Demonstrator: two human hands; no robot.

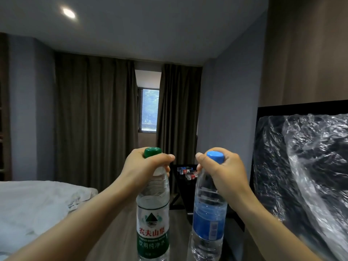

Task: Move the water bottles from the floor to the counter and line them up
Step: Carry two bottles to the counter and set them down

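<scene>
fingers [165, 158] of each hand clamp ribbed necks: left hand [145, 166] green-capped bottle [153, 219], right hand [222, 166] blue-capped bottle [207, 213].

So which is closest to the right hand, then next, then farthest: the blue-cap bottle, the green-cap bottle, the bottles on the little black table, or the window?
1. Blue-cap bottle: held in the right hand.
2. Green-cap bottle: just left, in the left hand.
3. Bottles on the black table: farther into the room, between the hands.
4. Window: far back, between the curtains.

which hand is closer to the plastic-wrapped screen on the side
Right. The right hand, gripping the blue-capped bottle by its neck, is just beside the plastic-wrapped screen; the left hand, holding the green-capped bottle, is farther across.
</scene>
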